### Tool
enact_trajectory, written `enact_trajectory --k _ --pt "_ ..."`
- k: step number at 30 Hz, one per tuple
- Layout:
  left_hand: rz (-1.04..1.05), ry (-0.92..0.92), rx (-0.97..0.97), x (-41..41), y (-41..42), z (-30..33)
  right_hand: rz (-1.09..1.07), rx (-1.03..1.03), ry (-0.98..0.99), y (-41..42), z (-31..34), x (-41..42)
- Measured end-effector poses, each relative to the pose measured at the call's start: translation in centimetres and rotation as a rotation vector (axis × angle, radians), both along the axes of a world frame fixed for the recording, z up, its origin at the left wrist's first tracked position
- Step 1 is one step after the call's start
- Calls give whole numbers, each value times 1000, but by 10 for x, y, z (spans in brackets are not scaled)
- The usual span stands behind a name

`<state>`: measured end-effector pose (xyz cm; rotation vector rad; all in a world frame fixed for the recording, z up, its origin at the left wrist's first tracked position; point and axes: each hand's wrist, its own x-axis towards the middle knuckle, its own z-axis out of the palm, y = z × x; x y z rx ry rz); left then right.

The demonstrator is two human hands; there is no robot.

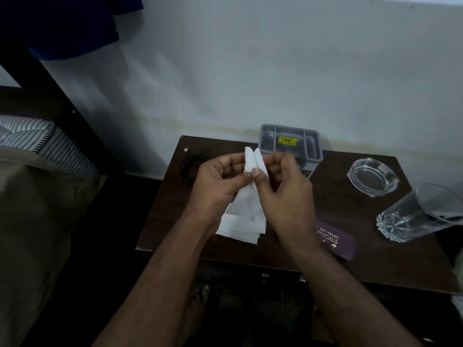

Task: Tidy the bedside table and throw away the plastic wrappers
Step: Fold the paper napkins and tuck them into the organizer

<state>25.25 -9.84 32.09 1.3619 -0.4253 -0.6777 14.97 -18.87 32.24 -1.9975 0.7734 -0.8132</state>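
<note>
Both hands hold a white tissue [244, 211] above the dark wooden bedside table [375, 261]. My left hand [218, 181] pinches the tissue's upper left edge between thumb and fingers. My right hand [280, 189] pinches the upper right edge, thumb tip touching the left thumb. The tissue hangs down folded, its lower end near the table's front left part. No plastic wrapper is visible.
A grey compartment organiser [292, 144] with a yellow sticker stands at the table's back. A coiled black cable [190, 164] lies at the back left. A glass ashtray [373, 176] and a drinking glass [416, 216] are on the right, a purple spectacle case [338, 241] near the front. A bed [37, 159] is left.
</note>
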Motion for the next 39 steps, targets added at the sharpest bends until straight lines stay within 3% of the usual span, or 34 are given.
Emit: enact_trajectory --k 9,15,31,39 --pt "227 -58 162 4 1 -4 -247 2 -108 -22 2 -3" --pt "158 -224 199 -11 -8 0 -156 -72 -59 -9 1 2" --pt "74 -228 128 -20 -12 1 -11 -134 99 1 6 4" --pt "-20 -140 87 -17 -6 3 -1 -101 58 -2 3 4"
